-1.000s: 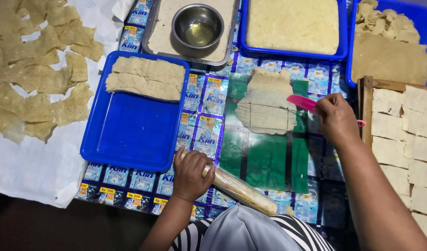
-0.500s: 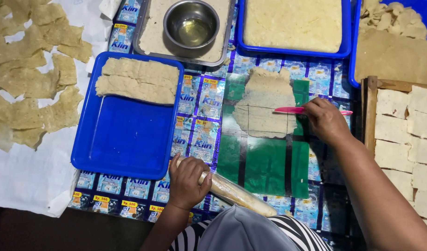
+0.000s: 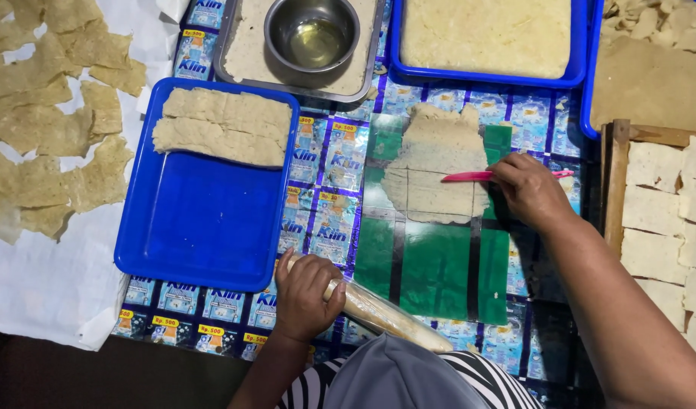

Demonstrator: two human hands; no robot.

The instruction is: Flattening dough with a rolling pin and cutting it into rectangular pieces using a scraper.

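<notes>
The right hand (image 3: 528, 189) pinches a pink knife (image 3: 476, 176), fingers closed round its handle; the handle's far end pokes out past the knuckles, and the blade lies flat across a thin sheet of dough (image 3: 436, 163). The fingertips themselves are hidden under the back of the hand. The dough rests on a green plastic mat (image 3: 439, 265), scored with faint lines that are hard to follow. The left hand (image 3: 306, 295) curls over the end of a rolling pin (image 3: 382, 314) wrapped in clear film; its other end disappears behind the person's grey and striped clothing.

Just left of the hand sits a blue tray (image 3: 196, 227) holding cut dough strips (image 3: 223, 127) along its far side. A metal bowl (image 3: 311, 34) of pale liquid stands in a grey tray, cut off by the top edge, as is a second blue tray (image 3: 484, 76) of dough. A wooden frame (image 3: 616, 182) with white squares runs off the right edge. The table is covered with printed sachet wrappers (image 3: 325, 220) and, at left, white paper (image 3: 45, 280) with torn dough scraps (image 3: 52, 136). The room beyond is dark.
</notes>
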